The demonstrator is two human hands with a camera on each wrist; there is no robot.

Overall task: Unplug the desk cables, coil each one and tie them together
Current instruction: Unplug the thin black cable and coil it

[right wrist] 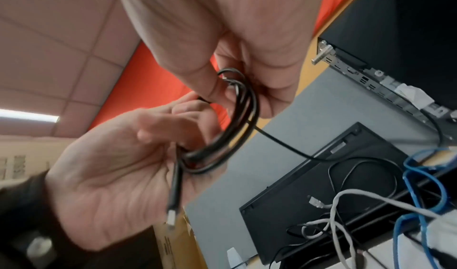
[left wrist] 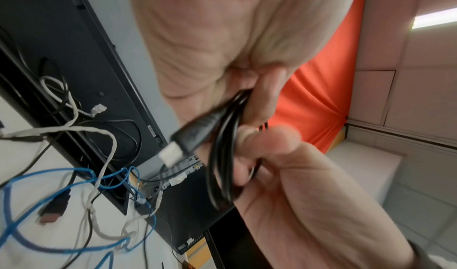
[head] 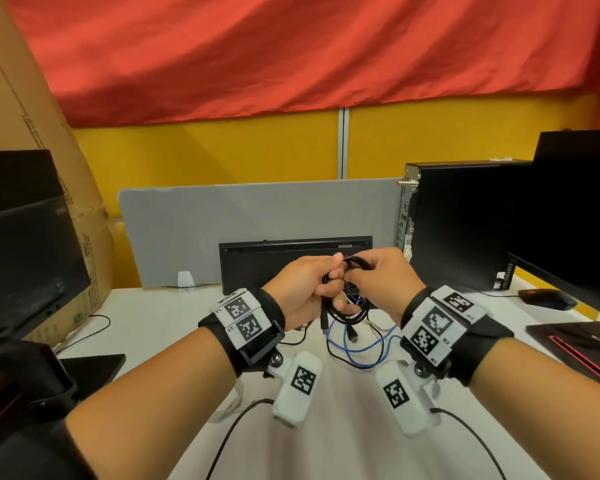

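White desk [head: 326, 427] under red drapery — both hands, left hand [head: 302, 289] and right hand [head: 381, 282], grip one coiled black cable [head: 347, 311] above it — blue cable [head: 357, 351] lies loose beneath.

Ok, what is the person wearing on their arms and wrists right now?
Forearms are bare, no sleeves. Each wrist carries a black strap with white blocks printed with black square fiducial markers: left wrist strap, right wrist strap. A white camera pod, also tagged, hangs under each wrist, left pod and right pod, each trailing a thin black lead. The left hand and right hand are ungloved.
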